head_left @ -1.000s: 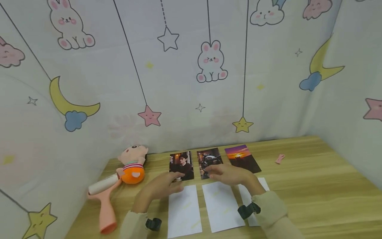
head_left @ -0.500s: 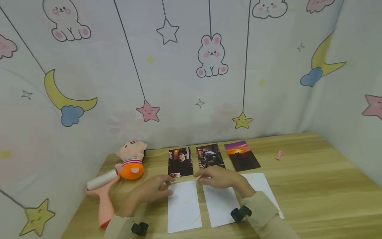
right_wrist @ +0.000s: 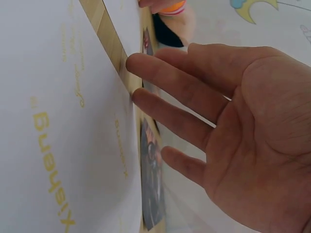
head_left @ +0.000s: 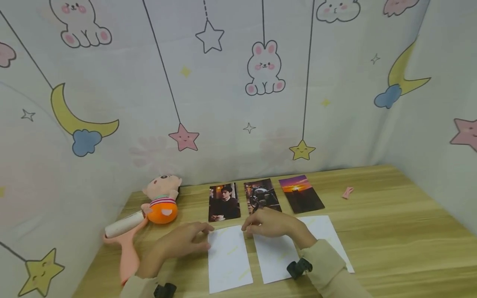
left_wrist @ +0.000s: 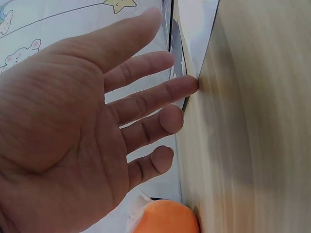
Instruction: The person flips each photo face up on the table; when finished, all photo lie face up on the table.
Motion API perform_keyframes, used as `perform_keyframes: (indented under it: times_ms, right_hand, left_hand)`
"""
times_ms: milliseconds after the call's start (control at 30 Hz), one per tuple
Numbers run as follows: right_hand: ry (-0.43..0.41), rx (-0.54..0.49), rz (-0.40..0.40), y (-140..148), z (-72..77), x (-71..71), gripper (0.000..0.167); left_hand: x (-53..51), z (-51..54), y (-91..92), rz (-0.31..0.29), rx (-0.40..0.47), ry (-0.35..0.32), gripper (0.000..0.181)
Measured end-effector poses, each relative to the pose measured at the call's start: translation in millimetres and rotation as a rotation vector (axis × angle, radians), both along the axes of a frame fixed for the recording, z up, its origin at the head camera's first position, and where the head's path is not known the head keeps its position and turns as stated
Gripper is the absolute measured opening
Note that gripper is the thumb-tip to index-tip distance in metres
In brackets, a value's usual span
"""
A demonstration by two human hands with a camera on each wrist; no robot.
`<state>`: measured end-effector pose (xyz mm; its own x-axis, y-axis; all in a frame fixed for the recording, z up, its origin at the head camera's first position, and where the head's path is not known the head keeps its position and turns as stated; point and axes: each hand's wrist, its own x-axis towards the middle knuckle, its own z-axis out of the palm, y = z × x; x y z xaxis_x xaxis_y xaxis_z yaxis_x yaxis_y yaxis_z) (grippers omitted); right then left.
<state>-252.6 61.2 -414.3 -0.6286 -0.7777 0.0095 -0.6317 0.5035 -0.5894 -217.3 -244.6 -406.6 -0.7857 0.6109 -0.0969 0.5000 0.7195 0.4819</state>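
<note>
My left hand is at the upper left corner of the left white sheet, its fingers loosely bent. In the left wrist view one fingertip meets the sheet's corner, and nothing lies in the palm. My right hand hovers at the top of the middle white sheet, fingertips near the left sheet's upper right corner. Yellow lettering shows on the middle sheet in the right wrist view. Partly behind the right forearm is a third white sheet.
Behind the sheets lie photos of a person, a motorcycle and a sunset. A plush toy and a pink-handled roller are at the left. At the right lies a small pink bow-shaped item.
Both hands have drawn back from over the photos to the top edges of the white sheets. The right forearm now covers less of the third sheet. The head view has shifted slightly.
</note>
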Motion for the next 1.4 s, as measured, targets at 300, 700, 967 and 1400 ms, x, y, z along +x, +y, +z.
perform_keyframes:
  times_ms: [300,700,967,1400]
  right_hand:
    - [-0.045,0.007,0.013,-2.1,-3.0,0.0,0.023]
    - [-0.149,0.066,0.011,-1.7,5.2,6.1,0.023]
    - [-0.209,0.092,0.060,-2.9,8.4,9.2,0.027]
    - [-0.241,0.100,0.072,-3.8,11.5,9.8,0.033]
  left_hand:
    - [10.0,7.8,1.8,-0.029,-0.030,-0.028,0.051]
    - [5.9,0.6,13.7,0.004,-0.031,0.000,0.059]
    - [-2.0,-2.6,24.6,0.091,0.034,-0.039,0.064]
    - [-20.1,7.3,63.6,0.120,-0.109,-0.008,0.036]
